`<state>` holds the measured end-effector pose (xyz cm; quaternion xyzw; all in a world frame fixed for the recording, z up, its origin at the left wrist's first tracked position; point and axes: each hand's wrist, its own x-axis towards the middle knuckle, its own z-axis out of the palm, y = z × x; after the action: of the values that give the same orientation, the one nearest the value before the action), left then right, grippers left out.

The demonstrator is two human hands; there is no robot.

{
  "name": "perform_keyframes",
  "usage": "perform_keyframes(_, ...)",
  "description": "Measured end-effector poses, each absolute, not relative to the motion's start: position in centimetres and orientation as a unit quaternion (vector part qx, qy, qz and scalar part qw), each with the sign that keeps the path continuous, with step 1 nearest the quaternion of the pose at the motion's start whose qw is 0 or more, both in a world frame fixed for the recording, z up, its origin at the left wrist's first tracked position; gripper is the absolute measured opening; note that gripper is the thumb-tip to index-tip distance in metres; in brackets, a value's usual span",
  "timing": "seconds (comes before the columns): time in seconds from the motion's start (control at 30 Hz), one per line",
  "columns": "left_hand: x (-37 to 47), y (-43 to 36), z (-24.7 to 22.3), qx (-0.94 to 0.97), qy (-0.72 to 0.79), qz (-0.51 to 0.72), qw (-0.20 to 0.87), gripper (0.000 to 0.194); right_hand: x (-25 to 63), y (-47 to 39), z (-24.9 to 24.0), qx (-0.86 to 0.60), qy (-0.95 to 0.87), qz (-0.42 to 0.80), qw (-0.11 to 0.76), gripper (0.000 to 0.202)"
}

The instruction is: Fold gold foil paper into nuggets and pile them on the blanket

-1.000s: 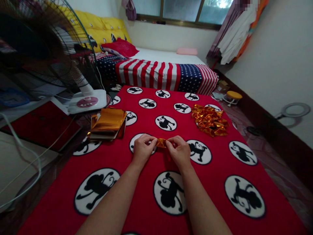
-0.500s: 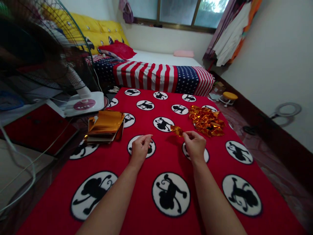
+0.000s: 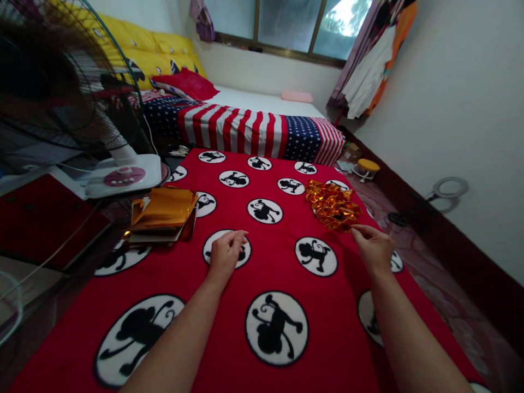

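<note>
My left hand (image 3: 226,252) rests over a white circle of the red monkey-print cloth (image 3: 282,278), its fingers curled together with nothing visible in them. At the near right edge of a pile of folded gold foil pieces (image 3: 331,201), my right hand (image 3: 373,248) pinches with thumb and fingers. A foil piece (image 3: 341,222) at its fingertips merges with the pile, so where it ends is hard to see. To the left of my left hand lies a stack of flat gold foil sheets (image 3: 164,210), with paler sheets beneath.
A fan (image 3: 125,173) with a white base stands at the left, beyond the foil stack. Behind the cloth is a bed with a flag-patterned cover (image 3: 245,128). A yellow stool (image 3: 367,166) and a ring-shaped stand (image 3: 450,187) are on the right.
My right hand has moved right, carrying the folded foil piece from the middle of the cloth to the pile's edge. My left hand keeps its place on the cloth. The view has shifted slightly.
</note>
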<state>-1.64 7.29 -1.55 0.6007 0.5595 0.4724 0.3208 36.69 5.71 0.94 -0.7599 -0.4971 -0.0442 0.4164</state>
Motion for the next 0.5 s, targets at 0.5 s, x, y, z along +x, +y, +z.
perform_keyframes(0.5, -1.6, 7.2, -1.4, 0.589, 0.552, 0.481, 0.342, 0.040, 43.3, 5.2, -2.2, -0.774, -0.475, -0.109, 0.404, 0.038)
